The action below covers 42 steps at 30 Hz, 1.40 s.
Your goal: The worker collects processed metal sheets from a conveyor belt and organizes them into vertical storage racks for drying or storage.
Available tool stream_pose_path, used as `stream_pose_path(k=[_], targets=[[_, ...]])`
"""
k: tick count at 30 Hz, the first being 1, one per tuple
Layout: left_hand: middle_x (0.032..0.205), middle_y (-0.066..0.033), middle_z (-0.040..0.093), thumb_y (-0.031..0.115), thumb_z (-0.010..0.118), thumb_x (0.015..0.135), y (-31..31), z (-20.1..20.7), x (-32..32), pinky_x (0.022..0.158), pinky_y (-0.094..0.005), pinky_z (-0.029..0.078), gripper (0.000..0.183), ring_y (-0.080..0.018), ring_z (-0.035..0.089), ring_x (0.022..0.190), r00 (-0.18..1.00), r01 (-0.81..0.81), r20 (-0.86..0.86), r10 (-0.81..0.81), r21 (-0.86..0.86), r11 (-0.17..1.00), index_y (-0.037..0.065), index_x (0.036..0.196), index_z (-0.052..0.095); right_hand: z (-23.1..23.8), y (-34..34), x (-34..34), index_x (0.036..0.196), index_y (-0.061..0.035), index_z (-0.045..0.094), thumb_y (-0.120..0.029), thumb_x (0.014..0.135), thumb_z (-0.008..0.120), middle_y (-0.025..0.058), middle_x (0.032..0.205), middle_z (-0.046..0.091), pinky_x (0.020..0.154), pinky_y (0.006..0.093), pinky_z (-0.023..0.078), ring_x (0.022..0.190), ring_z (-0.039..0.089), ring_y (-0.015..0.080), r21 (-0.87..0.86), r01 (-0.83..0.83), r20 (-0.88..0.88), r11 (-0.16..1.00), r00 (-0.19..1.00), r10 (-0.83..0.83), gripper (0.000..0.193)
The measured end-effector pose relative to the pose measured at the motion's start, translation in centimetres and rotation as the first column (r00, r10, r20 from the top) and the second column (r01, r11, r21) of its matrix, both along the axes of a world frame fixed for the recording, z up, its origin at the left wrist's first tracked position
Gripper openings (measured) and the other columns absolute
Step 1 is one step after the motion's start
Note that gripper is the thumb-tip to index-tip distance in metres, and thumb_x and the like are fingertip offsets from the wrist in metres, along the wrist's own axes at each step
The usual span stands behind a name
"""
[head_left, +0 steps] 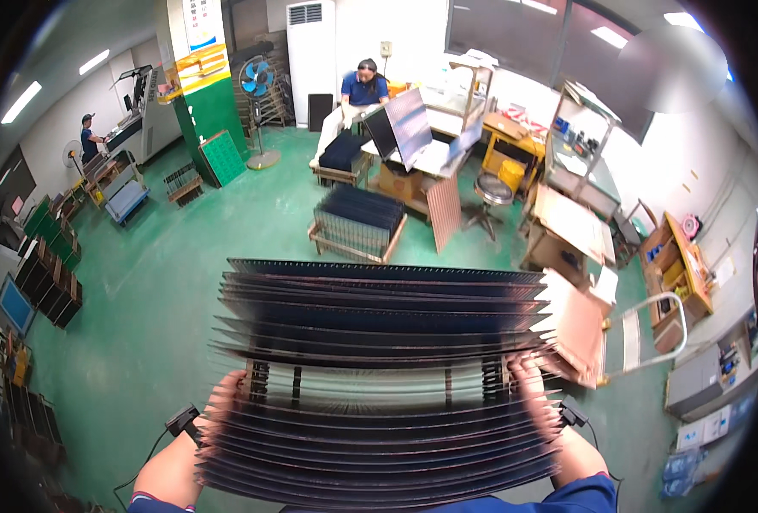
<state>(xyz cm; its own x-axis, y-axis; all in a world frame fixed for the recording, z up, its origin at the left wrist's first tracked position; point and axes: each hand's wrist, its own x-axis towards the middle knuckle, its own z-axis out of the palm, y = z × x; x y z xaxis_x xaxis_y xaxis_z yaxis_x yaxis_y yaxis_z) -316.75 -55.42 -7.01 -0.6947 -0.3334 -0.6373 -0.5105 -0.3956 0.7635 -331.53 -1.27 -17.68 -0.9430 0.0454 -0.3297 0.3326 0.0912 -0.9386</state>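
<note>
In front of my body is a slotted rack [362, 385] filled with thin dark panels [379, 303], held up above the floor. The panels stand in two groups, with a gap between them that shows pale slotted bars and a blurred light sheet or floor beneath. At the rack's left side my left hand [227, 395] is closed on it. My right hand [528, 382] grips the opposite side, its fingers partly hidden behind panel edges. Both forearms carry a small black device at the wrist.
Ahead on the green floor stands another panel-filled rack [357, 221]. A seated person [363, 90] works behind a cluttered table [434, 158]. A stool [492, 192], a cart with copper-coloured sheets [577, 329] and its handle [682, 325] are on the right. Dark racks [50, 282] line the left.
</note>
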Motion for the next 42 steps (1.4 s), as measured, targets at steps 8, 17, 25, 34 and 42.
stream_pose_path(k=[8,17,25,34,42], targets=[[0.08,-0.002,0.066,0.033,0.051,0.093,-10.3,-2.1,-22.3,0.066,-0.0272,0.049,0.026,-0.0125,0.061,0.07,0.999,0.041,-0.038,-0.031,0.311,0.95,0.012,0.09,0.066,-1.6,-8.4,-24.2,0.12,-0.0038,0.06,-0.031,0.095,0.059,0.0096,0.104,0.067,0.073,0.0343,0.053,0.09,0.063,0.0188,0.481,-0.037,-0.266,0.876,0.946,0.186,0.037],[0.078,0.0025,0.064,0.042,0.054,0.091,-17.7,-1.1,-48.0,0.063,-0.0273,0.046,0.031,-0.0122,0.057,0.067,0.979,0.169,-0.093,-0.182,-0.134,0.976,0.014,0.091,0.066,0.8,-14.7,-40.8,0.088,-0.0028,0.068,-0.02,0.088,0.062,0.005,0.075,0.063,0.067,0.0294,0.045,0.073,0.056,0.0118,0.221,0.129,-0.168,0.967,0.981,-0.092,0.019],[0.096,-0.0021,0.064,0.047,0.051,0.09,-23.7,-7.5,-68.2,0.075,-0.0298,0.047,0.046,-0.014,0.057,0.084,0.971,0.177,-0.156,-0.183,-0.05,0.983,0.009,0.113,0.061,-2.9,-17.3,-60.8,0.097,-0.0066,0.066,-0.018,0.098,0.049,0.0055,0.088,0.059,0.066,0.0292,0.048,0.077,0.059,0.0153,0.347,0.051,-0.279,0.936,0.959,0.051,0.021],[0.088,-0.0025,0.065,0.045,0.051,0.093,-27.6,-13.8,-85.2,0.069,-0.0328,0.051,0.043,-0.0147,0.061,0.079,0.958,0.207,0.11,-0.264,0.369,0.906,0.009,0.114,0.06,-11.1,-26.3,-73.0,0.099,-0.005,0.065,-0.019,0.099,0.046,0.0095,0.092,0.06,0.071,0.0318,0.05,0.08,0.061,0.0193,0.565,-0.085,-0.046,0.821,0.99,0.134,0.024],[0.085,-0.0023,0.065,0.045,0.05,0.094,-35.5,-27.5,-92.5,0.067,-0.0331,0.052,0.042,-0.0149,0.062,0.076,0.917,0.101,0.279,-0.284,0.527,0.844,0.009,0.113,0.061,-18.8,-28.5,-74.2,0.104,-0.0033,0.065,-0.02,0.098,0.048,0.013,0.094,0.063,0.074,0.0328,0.051,0.082,0.062,0.0227,0.578,-0.203,0.252,0.79,0.966,0.064,0.025]])
